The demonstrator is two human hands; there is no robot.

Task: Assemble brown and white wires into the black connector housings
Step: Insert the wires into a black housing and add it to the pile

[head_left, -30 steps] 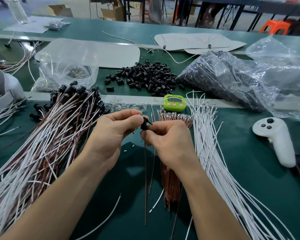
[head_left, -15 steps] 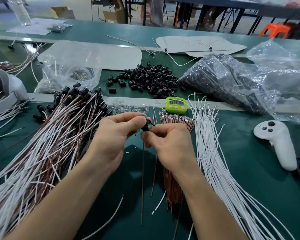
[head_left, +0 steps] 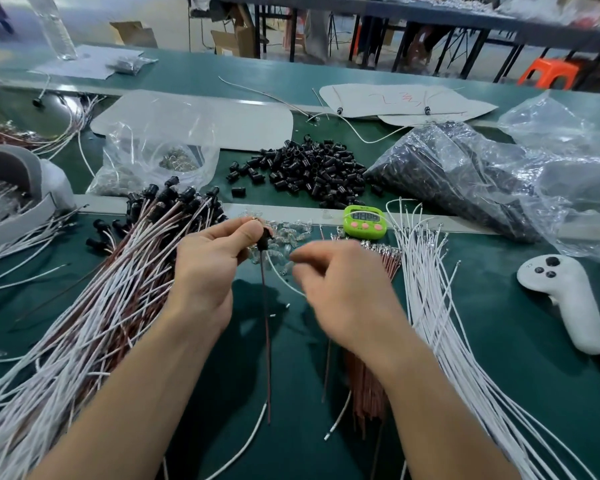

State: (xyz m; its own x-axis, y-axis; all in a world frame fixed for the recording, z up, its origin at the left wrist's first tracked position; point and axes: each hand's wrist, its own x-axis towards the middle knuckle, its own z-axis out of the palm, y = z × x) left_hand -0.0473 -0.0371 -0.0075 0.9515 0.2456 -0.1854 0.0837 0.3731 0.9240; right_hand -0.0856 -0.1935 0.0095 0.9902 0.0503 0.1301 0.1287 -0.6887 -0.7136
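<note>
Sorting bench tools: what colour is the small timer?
The timer is bright green with pink buttons, head view.

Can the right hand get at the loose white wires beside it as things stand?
Probably yes: the white wires lie uncovered just right of the right hand, with nothing between.

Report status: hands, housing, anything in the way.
Left hand pinches black housing, brown wire hanging from it. Right hand blurred, apart from housing, grip unclear; white wire runs to it. Nothing blocking.
</note>
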